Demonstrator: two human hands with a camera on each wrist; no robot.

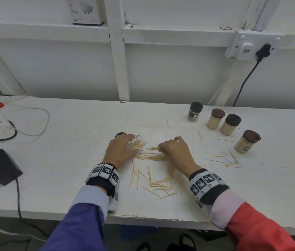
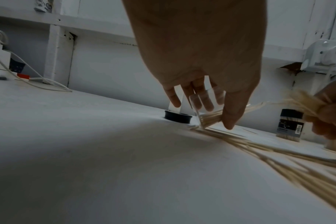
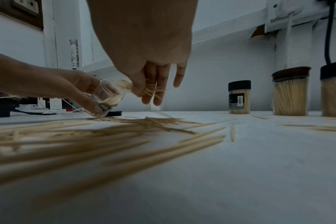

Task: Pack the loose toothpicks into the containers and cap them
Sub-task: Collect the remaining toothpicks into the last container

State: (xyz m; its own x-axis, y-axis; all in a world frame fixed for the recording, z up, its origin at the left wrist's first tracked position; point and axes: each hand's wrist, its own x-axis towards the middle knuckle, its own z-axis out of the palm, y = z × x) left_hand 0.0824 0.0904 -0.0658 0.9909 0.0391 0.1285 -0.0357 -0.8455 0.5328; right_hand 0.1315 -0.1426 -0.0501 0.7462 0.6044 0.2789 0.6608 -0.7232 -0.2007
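White bench (image 1: 70, 124) carries four capped jars (image 1: 232, 125) toward its far right corner and loose toothpicks (image 1: 158, 185) near its front edge, while a tilted clear jar (image 3: 105, 97) is gripped by the left hand (image 1: 119, 151) and a bundle (image 3: 125, 87), pinched by the right hand (image 1: 175, 151), could be splayed against the rim and spilled.

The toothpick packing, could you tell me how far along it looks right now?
Done: four filled, capped containers stand at the far right. In hand: the left hand holds a tilted clear container, partly filled, while the right hand feeds in a bundle of toothpicks. Left: many loose toothpicks on the table, and the dark cap lying beside the container.
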